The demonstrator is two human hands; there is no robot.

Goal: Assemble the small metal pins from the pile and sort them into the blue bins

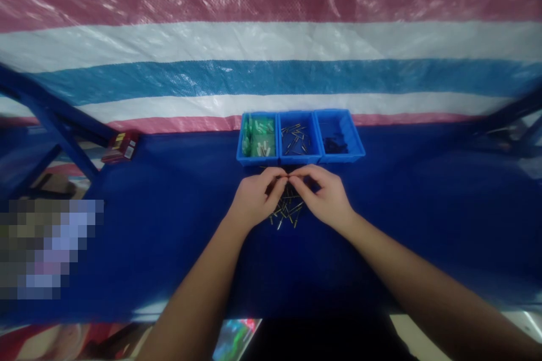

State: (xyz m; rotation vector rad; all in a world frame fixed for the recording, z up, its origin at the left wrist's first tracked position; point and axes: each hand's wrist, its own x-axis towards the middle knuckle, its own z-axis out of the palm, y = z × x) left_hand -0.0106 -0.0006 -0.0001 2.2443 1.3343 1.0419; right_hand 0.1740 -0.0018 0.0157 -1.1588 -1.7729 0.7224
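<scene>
My left hand (258, 194) and my right hand (324, 192) meet at the fingertips, each closed in a pinch. What they hold between them is too small and too hidden by the fingers to make out. Under and between the hands lies a loose pile of thin metal pin-like pieces (288, 211), gold and silver in colour, on the dark blue table. Just beyond the fingers, the middle blue bin (300, 159) holds several similar thin pieces (296, 136).
The left blue bin (258, 161) contains a green bag with small white pieces (263, 149). Dark small pieces (335, 145) lie in the right blue bin (353, 130). A red box (121, 146) sits at the table's far left, beside a blue metal frame (63, 130). Striped sheeting (271, 76) hangs behind.
</scene>
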